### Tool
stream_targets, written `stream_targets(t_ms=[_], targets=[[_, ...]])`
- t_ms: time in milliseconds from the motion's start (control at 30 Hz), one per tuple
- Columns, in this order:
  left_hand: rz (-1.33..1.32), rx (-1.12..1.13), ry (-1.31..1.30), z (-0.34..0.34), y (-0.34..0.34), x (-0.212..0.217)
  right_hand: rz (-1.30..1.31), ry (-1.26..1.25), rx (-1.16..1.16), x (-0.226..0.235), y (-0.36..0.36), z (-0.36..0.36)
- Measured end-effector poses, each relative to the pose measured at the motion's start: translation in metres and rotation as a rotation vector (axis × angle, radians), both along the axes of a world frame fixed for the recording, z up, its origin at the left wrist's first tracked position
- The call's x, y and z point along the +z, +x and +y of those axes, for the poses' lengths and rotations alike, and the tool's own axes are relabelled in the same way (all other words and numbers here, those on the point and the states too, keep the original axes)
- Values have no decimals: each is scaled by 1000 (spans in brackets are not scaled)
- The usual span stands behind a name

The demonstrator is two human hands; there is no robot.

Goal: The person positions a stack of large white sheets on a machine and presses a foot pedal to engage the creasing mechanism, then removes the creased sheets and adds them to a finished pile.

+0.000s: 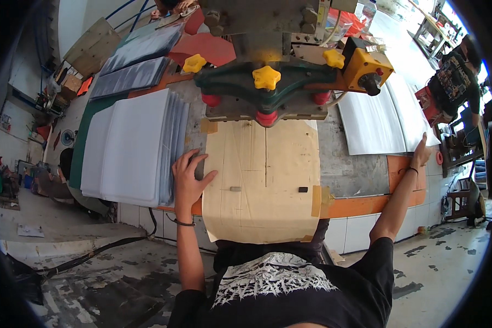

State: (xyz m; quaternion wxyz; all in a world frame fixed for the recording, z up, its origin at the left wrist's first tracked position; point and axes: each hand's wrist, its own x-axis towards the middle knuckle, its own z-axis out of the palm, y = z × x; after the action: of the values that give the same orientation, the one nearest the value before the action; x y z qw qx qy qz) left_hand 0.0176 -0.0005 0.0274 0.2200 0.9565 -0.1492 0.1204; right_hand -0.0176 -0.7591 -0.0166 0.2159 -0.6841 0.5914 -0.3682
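Note:
My left hand (190, 176) lies flat with fingers spread on the worktable, at the left edge of a tan cardboard sheet (262, 180) and beside a stack of white sheets (131, 147). It holds nothing. My right hand (421, 153) reaches far to the right and rests on the near corner of another pile of white sheets (385, 117); whether it pinches a sheet is unclear. Above the tan sheet sits a green press head (265, 87) with yellow star knobs and red feet.
A yellow box with a black knob (366, 68) is fixed at the machine's right. Dark grey sheet stacks (131, 76) lie at the back left. Another person (456, 82) stands at the far right. The orange table edge (355, 206) faces me.

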Motion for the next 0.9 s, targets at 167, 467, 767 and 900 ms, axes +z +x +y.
stream_targets(t_ms=[167,467,767,900], targets=[[0,-35,-36,-11,9,-1,-186,-279,-123,-20,-27,-61],[-18,-8,-29,1,0,-3,336,-415,1261,46,26,227],[-50,-27,-46,-1,2,-6,623,-377,1006,41,65,259],[-37,-24,-61,0,1,-8,682,-380,980,38,78,258]])
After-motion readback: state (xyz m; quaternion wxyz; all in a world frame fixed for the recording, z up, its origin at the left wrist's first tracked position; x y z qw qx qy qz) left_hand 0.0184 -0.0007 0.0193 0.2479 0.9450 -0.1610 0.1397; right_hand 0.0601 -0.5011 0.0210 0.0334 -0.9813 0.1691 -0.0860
